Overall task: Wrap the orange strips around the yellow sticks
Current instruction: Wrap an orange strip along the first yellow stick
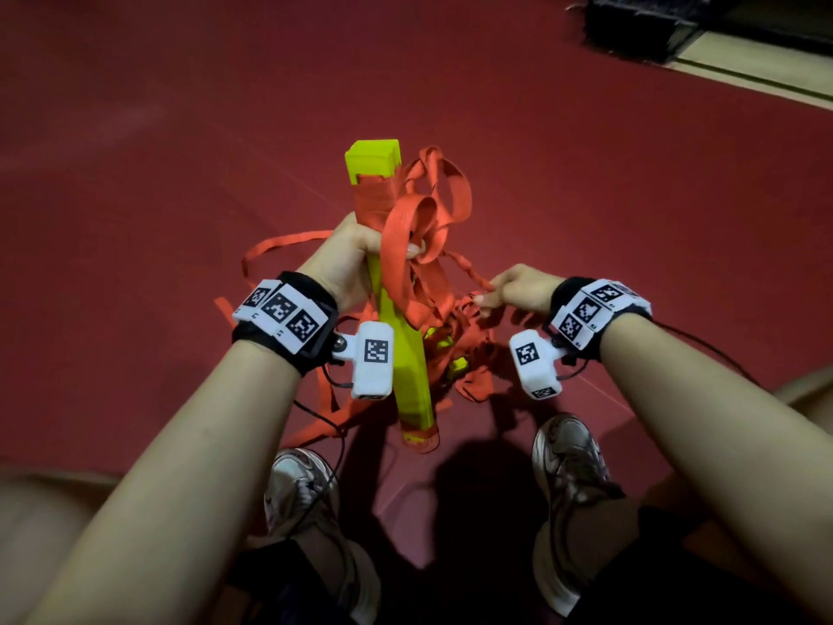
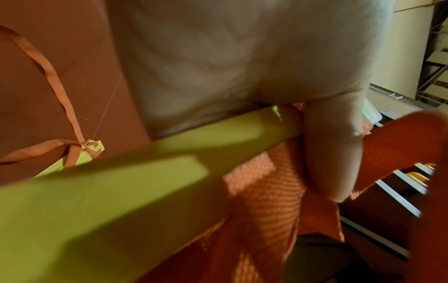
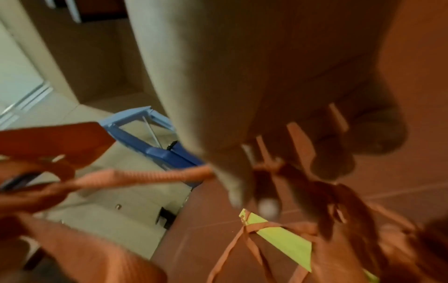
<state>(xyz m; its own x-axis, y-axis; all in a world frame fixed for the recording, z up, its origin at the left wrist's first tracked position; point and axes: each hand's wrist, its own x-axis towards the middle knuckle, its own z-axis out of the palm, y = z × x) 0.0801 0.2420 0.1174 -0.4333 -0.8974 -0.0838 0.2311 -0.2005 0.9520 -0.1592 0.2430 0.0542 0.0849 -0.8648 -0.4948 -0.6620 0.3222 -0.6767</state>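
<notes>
Clearly mid-wrap. Left hand (image 1: 356, 259) gripped the yellow stick (image 1: 408, 354) near its upper third, held it tilted upright over the red floor (image 1: 157, 151), thumb pinning a band of orange strip (image 1: 405, 227) against it. A few turns already sat just under the stick's capped top; the rest of the strip hung in loose loops beside the hand and ran down into a tangled pile on the floor. Right hand (image 1: 514, 288) pinched a thin run of strip near that pile, fingers curled round it. A second yellow stick (image 3: 283, 239), strip knotted at its end, lay on the floor among the tangle.

Judgement: to do this well, free one run from the tangle first, keep it flat and taut, and lay each turn beside the last while the left thumb holds the finished turns. Slack loops near the top looked liable to snag or twist.
</notes>
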